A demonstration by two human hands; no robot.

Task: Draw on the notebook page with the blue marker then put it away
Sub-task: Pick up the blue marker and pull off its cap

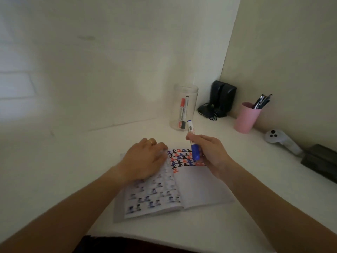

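An open notebook [198,187] lies on the white desk, its right page filled at the top with rows of blue, red and black marks. My right hand [209,152] holds the blue marker [193,141] above that page, its blue cap still on and pointing down toward me. My left hand [145,161], a ring on one finger, rests flat on the top of the left page. A clear plastic jar [184,106] stands behind the notebook with a red marker and a black marker inside.
A pink cup [246,118] of pens stands at the right, black speakers [221,98] with a cable in the corner. A white controller [280,141] and a dark box [321,161] lie along the right wall. Walls close the desk at back and right.
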